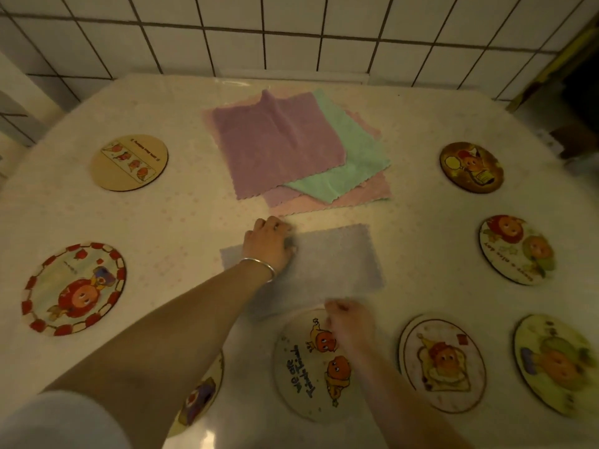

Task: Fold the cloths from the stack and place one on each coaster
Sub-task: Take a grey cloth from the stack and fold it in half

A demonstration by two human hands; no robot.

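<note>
A pale grey-lilac cloth (334, 264) lies flat on the table in front of me. My left hand (270, 244) sits with curled fingers on the cloth's far left part. My right hand (346, 322) is blurred at the cloth's near edge, fingers curled as if pinching it, above a round coaster (301, 367) with two orange figures. A stack of cloths lies further back: purple (275, 147) on top, green (356, 157) and pink (366, 192) beneath. Several round picture coasters ring the table.
Coasters lie at the left (74, 288) and far left (129, 163), at the right (471, 166), (515, 249), and near right (444, 364), (556, 361). One more (201, 396) is half hidden under my left forearm. A tiled wall (291, 34) rises behind the table.
</note>
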